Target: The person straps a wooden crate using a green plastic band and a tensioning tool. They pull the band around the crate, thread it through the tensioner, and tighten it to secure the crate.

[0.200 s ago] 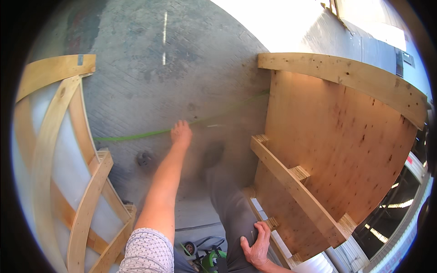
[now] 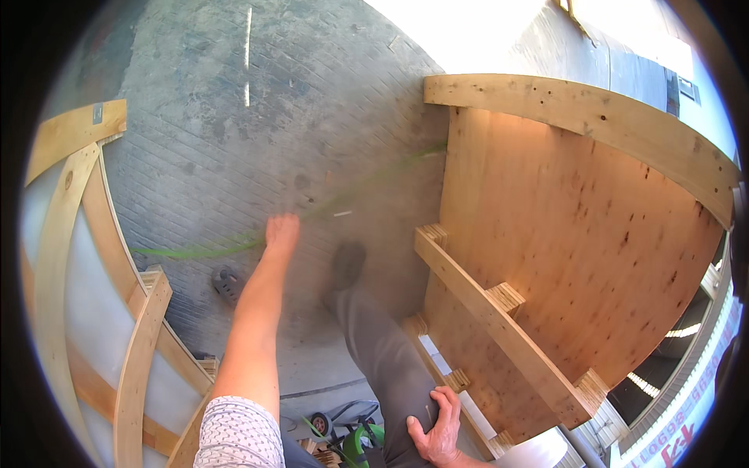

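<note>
A long green strap (image 2: 195, 253) runs across the space between two wooden crates, over the concrete floor. My left hand (image 2: 282, 232) reaches out over the floor and is closed around the middle of this strap. The strap goes off to the left crate on one side and to the right crate on the other; it is blurred. Lower right, my right hand (image 2: 439, 434) rests on my grey trouser leg (image 2: 370, 331), fingers apart, holding nothing.
Left stands a slatted wooden crate (image 2: 148, 343) with white sheeting; right, a plywood crate (image 2: 577, 257) with runners. My shoes (image 2: 228, 282) are on the floor (image 2: 195, 140) between them. A small green wheeled cart (image 2: 351, 441) is below me. A white stick lies ahead.
The view has shifted, so the crates and strap sit further left. My left hand stays closed on the strap, which now looks blurred. My right hand stays on my leg.
</note>
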A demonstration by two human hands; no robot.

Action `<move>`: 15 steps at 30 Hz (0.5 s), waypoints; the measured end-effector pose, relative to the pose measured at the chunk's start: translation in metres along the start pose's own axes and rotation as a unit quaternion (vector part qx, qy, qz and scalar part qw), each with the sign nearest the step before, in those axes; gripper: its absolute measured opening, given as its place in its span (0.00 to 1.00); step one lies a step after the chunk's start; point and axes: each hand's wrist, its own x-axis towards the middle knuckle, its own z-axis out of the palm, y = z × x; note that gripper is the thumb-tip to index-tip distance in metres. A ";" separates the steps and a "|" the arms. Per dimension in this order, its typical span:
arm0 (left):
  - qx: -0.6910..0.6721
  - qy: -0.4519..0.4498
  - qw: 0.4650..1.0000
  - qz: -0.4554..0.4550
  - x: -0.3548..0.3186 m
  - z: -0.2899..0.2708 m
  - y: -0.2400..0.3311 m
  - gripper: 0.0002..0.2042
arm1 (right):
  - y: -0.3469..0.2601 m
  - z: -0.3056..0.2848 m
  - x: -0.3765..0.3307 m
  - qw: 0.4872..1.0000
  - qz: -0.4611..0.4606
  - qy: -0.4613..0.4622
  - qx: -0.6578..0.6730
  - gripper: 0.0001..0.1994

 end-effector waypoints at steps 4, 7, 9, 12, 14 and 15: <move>0.002 -0.066 0.997 0.032 -0.062 -0.023 -0.042 0.07 | -0.006 -0.003 -0.001 1.000 -0.003 -0.014 -0.020 0.30; -0.034 0.023 0.999 0.034 -0.124 -0.072 -0.063 0.06 | -0.011 -0.004 -0.006 0.999 -0.004 -0.018 -0.029 0.30; -0.061 0.063 0.995 0.051 -0.163 -0.114 -0.069 0.05 | -0.011 -0.004 -0.012 0.999 -0.020 -0.020 -0.032 0.30; -0.089 0.106 0.987 0.082 -0.216 -0.180 -0.050 0.06 | -0.010 0.000 -0.023 0.997 -0.051 -0.012 -0.061 0.29; -0.122 0.161 0.974 0.101 -0.251 -0.227 -0.024 0.06 | -0.016 0.002 -0.026 0.996 -0.048 -0.007 -0.072 0.27; -0.136 0.179 0.968 0.109 -0.269 -0.251 -0.010 0.06 | -0.024 0.001 -0.025 0.995 -0.058 -0.009 -0.074 0.27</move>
